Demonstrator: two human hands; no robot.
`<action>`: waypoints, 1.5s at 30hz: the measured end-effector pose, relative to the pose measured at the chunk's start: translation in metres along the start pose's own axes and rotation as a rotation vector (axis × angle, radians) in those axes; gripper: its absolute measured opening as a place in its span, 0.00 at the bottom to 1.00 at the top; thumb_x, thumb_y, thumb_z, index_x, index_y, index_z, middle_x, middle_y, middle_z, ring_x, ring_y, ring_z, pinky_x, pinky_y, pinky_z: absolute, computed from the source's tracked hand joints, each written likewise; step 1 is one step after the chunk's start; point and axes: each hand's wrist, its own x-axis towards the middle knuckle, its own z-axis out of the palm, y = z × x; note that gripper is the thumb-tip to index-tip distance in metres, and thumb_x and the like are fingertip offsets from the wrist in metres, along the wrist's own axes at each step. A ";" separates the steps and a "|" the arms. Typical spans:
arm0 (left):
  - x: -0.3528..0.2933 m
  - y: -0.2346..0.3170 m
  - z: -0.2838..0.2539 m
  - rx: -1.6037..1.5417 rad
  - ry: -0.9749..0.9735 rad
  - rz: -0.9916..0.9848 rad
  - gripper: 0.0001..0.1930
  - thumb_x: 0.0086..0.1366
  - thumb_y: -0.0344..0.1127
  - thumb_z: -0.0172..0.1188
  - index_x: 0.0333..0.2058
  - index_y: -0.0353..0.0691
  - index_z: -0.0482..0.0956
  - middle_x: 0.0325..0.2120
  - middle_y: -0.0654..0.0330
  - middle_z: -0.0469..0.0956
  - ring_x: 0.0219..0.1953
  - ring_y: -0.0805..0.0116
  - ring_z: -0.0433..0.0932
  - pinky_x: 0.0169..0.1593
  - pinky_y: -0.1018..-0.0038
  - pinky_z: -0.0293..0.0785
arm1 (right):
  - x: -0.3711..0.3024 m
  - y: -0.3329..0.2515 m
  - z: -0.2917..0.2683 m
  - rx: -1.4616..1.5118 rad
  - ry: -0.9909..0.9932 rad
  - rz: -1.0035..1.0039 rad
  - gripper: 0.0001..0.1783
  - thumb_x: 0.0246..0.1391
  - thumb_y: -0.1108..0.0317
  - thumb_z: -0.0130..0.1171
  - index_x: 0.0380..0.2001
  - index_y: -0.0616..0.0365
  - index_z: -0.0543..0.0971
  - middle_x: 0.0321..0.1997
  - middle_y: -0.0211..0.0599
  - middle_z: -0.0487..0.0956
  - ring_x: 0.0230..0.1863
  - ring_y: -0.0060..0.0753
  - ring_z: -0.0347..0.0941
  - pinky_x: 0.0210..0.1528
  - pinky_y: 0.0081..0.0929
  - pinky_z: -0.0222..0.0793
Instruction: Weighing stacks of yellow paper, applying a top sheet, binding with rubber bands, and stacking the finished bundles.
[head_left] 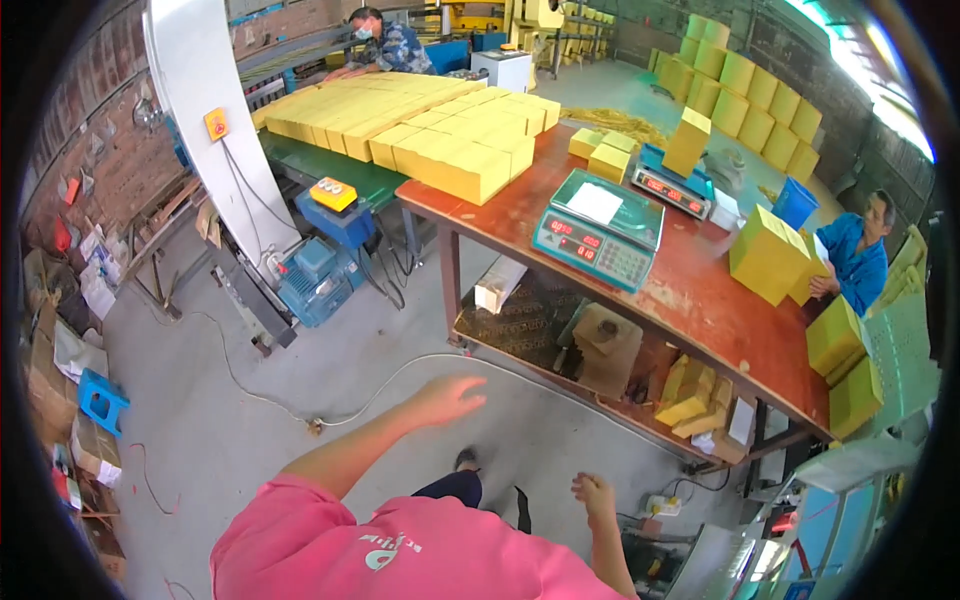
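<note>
My left hand reaches forward over the concrete floor, fingers apart, holding nothing. My right hand hangs lower by my side, fingers curled with nothing in it. Both are well short of the brown wooden table. On the table stands a teal weighing scale with a white sheet on its pan, nearest to my left hand. A second blue scale carries a yellow box. Many yellow boxes lie in rows on the table's far left.
A person in blue at the table's right end holds a yellow box. Another person stands at the far end. A blue motor under a white conveyor, a floor cable and a blue stool are left.
</note>
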 end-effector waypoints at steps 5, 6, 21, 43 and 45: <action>0.172 0.013 -0.059 0.026 0.223 0.276 0.21 0.58 0.34 0.65 0.50 0.36 0.77 0.54 0.50 0.75 0.59 0.54 0.71 0.62 0.64 0.66 | 0.095 -0.119 0.052 0.055 -0.128 -0.182 0.17 0.61 0.67 0.52 0.47 0.67 0.79 0.43 0.41 0.82 0.40 0.29 0.78 0.41 0.25 0.72; 0.205 0.027 -0.073 -0.049 0.243 0.305 0.20 0.57 0.32 0.66 0.49 0.36 0.78 0.54 0.50 0.75 0.60 0.53 0.70 0.63 0.64 0.65 | 0.108 -0.135 0.064 0.083 -0.157 -0.205 0.16 0.62 0.67 0.51 0.47 0.67 0.79 0.43 0.40 0.82 0.40 0.29 0.78 0.41 0.25 0.73; 0.513 -0.001 -0.112 0.382 -0.043 0.507 0.17 0.59 0.38 0.64 0.46 0.38 0.82 0.51 0.51 0.78 0.54 0.55 0.75 0.58 0.64 0.70 | 0.229 -0.268 0.090 0.303 -0.199 -0.017 0.16 0.65 0.70 0.49 0.51 0.69 0.75 0.46 0.41 0.80 0.43 0.29 0.78 0.47 0.24 0.74; 0.507 0.012 -0.069 0.439 0.071 0.410 0.35 0.58 0.38 0.62 0.62 0.30 0.62 0.65 0.37 0.56 0.67 0.37 0.54 0.68 0.51 0.52 | 0.328 -0.390 0.113 0.621 -0.122 -0.161 0.15 0.61 0.62 0.53 0.40 0.65 0.77 0.33 0.36 0.78 0.30 0.23 0.74 0.32 0.25 0.72; 0.501 0.028 -0.062 0.415 -0.003 0.449 0.36 0.56 0.35 0.64 0.62 0.31 0.62 0.66 0.38 0.55 0.67 0.38 0.54 0.68 0.52 0.52 | 0.326 -0.395 0.109 0.624 -0.030 -0.235 0.15 0.61 0.61 0.53 0.35 0.65 0.77 0.30 0.37 0.78 0.28 0.24 0.74 0.30 0.26 0.71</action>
